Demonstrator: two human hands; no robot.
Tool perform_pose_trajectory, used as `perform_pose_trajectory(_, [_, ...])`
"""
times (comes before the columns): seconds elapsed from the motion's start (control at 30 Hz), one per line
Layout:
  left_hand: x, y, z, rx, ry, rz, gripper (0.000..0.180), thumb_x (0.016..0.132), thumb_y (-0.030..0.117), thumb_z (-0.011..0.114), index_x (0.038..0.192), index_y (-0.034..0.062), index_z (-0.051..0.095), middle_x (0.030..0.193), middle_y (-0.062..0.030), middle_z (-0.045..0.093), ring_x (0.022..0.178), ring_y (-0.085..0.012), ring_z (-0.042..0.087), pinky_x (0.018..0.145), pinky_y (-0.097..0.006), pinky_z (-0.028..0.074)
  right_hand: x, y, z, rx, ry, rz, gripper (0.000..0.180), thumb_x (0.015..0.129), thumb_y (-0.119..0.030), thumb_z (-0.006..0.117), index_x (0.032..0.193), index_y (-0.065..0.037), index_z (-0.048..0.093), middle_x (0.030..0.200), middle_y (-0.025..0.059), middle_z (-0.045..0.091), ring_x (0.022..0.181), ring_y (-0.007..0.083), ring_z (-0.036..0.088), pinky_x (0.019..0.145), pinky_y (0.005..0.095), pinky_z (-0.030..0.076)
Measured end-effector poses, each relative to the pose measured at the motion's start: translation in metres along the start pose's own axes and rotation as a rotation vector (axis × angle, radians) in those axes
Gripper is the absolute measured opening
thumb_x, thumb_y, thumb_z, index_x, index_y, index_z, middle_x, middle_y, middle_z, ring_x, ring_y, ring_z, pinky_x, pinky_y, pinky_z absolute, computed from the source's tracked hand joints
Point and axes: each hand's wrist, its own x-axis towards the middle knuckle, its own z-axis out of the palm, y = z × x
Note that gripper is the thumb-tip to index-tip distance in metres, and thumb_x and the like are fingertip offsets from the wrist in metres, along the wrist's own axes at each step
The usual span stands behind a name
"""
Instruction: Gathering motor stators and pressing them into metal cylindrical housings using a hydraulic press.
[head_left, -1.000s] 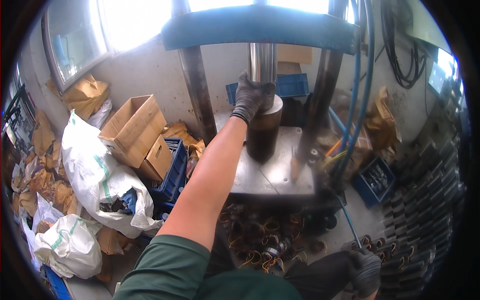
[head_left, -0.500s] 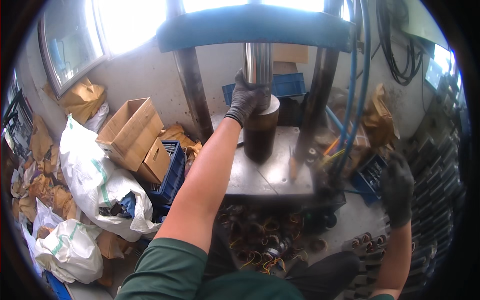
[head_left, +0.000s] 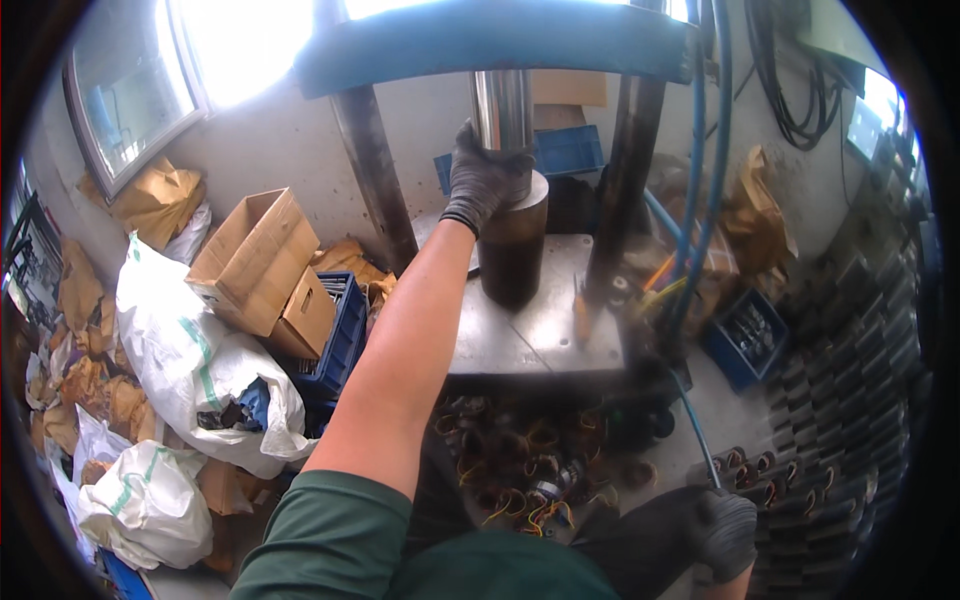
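My left hand, in a dark grey glove, reaches into a press with its fingers curled round a part just below the shiny steel ram. The glove mostly hides that part. Under it stands a thick dark metal cylinder with a pale flat top, upright on the steel press plate. My right hand, gloved too, is low at the right beside my knee. Its fingers are closed at the end of a thin bluish lever that slopes down from the press.
The blue crossbeam and two dark columns frame the press; blue hoses hang at its right. Wired motor parts lie below. Cardboard boxes and white sacks stand left; a blue bin and stacked metal parts right.
My right hand has come down from beside the blue bin to the lever near my knee, and the lever now slopes downward. My left hand stays at the part under the ram.
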Motion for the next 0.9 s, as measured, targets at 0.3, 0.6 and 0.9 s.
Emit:
perform_pose_trajectory(0.3, [0.039, -0.056, -0.032, 0.295, -0.067, 0.087, 0.059, 0.072, 0.019, 0.079, 0.122, 0.0016, 0.054, 0.107, -0.0124, 0.069, 0.099, -0.0210, 0.067, 0.089, -0.035, 0.054, 0.005, -0.002, -0.010, 0.067, 0.035, 0.071, 0.019, 0.071, -0.018, 0.067, 0.080, -0.002, 0.065, 0.074, 0.0224, 0.061, 0.071, 0.0424, 0.061, 0.063, 0.0475, 0.048])
perform_pose_trajectory(0.6, [0.010, -0.030, -0.035, 0.321, 0.068, 0.055, 0.067, 0.073, 0.030, 0.082, 0.126, 0.0032, 0.050, 0.107, -0.0150, 0.067, 0.099, -0.0239, 0.066, 0.089, -0.035, 0.052, 0.005, -0.004, -0.010, 0.134, 0.086, 0.068, 0.017, 0.076, -0.011, 0.064, 0.087, 0.001, 0.067, 0.077, 0.0237, 0.062, 0.072, 0.0426, 0.062, 0.065, 0.0460, 0.049])
perform_pose_trajectory(0.9, [0.014, -0.032, -0.033, 0.363, 0.043, 0.057, 0.073, 0.071, 0.027, 0.087, 0.128, 0.0016, 0.048, 0.107, -0.0146, 0.067, 0.099, -0.0225, 0.065, 0.089, -0.034, 0.052, 0.006, -0.005, -0.012, 0.153, 0.089, 0.106, 0.014, 0.076, -0.011, 0.065, 0.081, 0.002, 0.065, 0.074, 0.0239, 0.060, 0.071, 0.0427, 0.061, 0.064, 0.0460, 0.048])
